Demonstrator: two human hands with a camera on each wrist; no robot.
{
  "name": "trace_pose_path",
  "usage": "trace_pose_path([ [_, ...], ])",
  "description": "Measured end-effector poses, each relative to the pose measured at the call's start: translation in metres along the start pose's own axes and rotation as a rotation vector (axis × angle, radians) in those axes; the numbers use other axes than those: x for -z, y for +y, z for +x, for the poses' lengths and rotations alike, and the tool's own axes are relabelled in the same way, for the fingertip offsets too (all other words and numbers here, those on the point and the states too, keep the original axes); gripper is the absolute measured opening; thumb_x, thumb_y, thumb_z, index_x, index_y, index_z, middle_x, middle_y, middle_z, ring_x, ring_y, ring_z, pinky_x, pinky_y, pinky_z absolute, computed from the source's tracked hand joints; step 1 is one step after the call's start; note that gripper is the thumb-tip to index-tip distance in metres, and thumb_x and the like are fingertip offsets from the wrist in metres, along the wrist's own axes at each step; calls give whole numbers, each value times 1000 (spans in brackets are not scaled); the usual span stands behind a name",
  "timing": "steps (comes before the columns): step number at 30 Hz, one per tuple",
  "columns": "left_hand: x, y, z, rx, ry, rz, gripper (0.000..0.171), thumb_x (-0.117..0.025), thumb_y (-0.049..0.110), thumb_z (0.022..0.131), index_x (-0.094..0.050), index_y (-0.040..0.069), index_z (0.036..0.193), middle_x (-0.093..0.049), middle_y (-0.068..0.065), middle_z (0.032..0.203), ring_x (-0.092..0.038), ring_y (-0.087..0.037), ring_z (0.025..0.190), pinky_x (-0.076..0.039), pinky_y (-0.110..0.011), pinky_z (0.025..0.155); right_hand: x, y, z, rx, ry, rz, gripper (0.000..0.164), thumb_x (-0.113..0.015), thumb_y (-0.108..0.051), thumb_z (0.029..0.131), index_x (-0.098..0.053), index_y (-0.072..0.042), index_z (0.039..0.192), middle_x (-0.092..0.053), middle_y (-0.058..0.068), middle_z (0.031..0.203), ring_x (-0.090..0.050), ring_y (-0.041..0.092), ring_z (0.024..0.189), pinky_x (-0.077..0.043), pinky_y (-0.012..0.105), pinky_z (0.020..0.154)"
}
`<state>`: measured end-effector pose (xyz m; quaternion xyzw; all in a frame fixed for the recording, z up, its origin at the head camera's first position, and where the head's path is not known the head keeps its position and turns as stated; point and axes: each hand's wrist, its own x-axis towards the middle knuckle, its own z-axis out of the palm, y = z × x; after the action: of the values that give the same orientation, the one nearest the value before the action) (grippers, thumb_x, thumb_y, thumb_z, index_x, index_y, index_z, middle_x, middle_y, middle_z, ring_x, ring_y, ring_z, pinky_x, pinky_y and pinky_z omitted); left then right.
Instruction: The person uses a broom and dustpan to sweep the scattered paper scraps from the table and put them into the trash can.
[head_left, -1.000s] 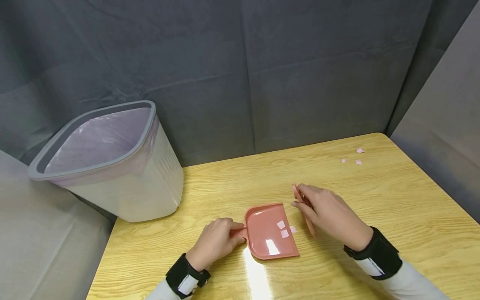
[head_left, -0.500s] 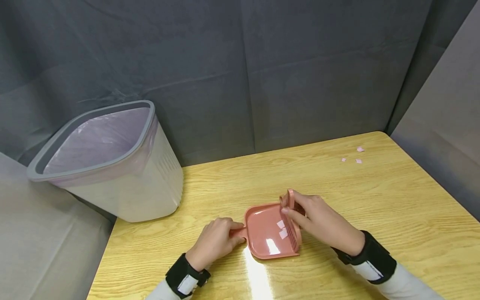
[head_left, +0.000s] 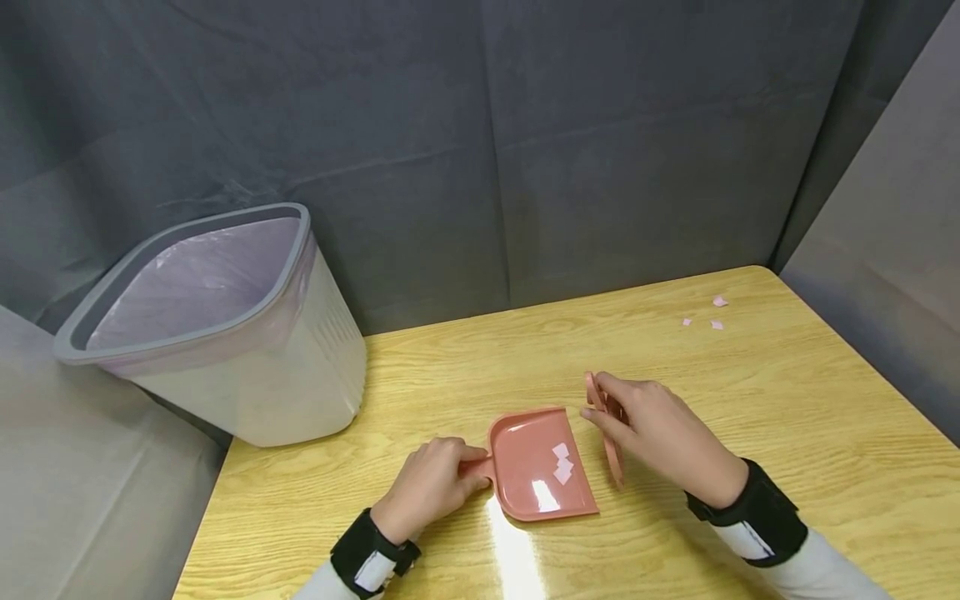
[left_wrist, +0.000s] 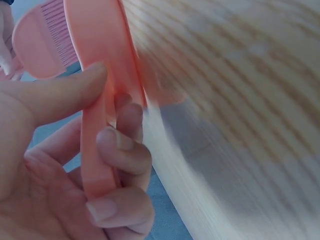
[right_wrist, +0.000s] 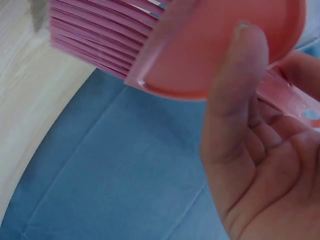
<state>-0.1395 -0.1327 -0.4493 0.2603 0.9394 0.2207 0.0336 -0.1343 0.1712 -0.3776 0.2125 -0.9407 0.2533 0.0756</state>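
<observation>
A pink dustpan lies on the table, its wide mouth facing right. My left hand grips its short handle; in the left wrist view the fingers curl round that handle. Several small pink paper pieces sit inside the pan near its mouth. Just right of the mouth, my right hand holds a small pink brush on edge, apart from the pan. The right wrist view shows the thumb against the brush's flat body, with pink bristles pointing away from the hand.
A bin with a grey rim and a pale purple liner stands at the table's left end. More pink paper pieces lie at the far right of the wooden table. Dark cloth hangs behind the table.
The brush swept left over the pan's mouth, then came back right. The paper piece at the pan's lip is now inside with the others. My left hand and the dustpan stayed put.
</observation>
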Motion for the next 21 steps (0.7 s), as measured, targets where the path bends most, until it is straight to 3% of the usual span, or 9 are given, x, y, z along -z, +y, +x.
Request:
trace_pose_path([
  [8,-1,0,0,6,-7,8,29,-78,32,81,-76,20,107,-64,9,79,-52,-2,64,-39,-22,52,-14,-6,0,53,-66,113,15,-66,-31,92,-55,-20,93,-44,-9,63,-42,3,55,-38,21,52],
  [15,0,0,0,4,-9,1,29,-78,32,81,-76,19,107,-63,10,78,-50,-2,63,-38,-22,51,-8,-8,-3,38,-103,281,10,-59,-33,96,-58,-25,101,-56,-13,75,-52,7,65,-44,23,58],
  [21,0,-1,0,5,-15,-8,29,-78,31,81,-76,19,107,-64,9,79,-51,-3,63,-39,-22,52,8,0,-4,11,-31,331,23,-55,-33,98,-60,-18,114,-61,-11,82,-52,8,66,-44,25,57],
])
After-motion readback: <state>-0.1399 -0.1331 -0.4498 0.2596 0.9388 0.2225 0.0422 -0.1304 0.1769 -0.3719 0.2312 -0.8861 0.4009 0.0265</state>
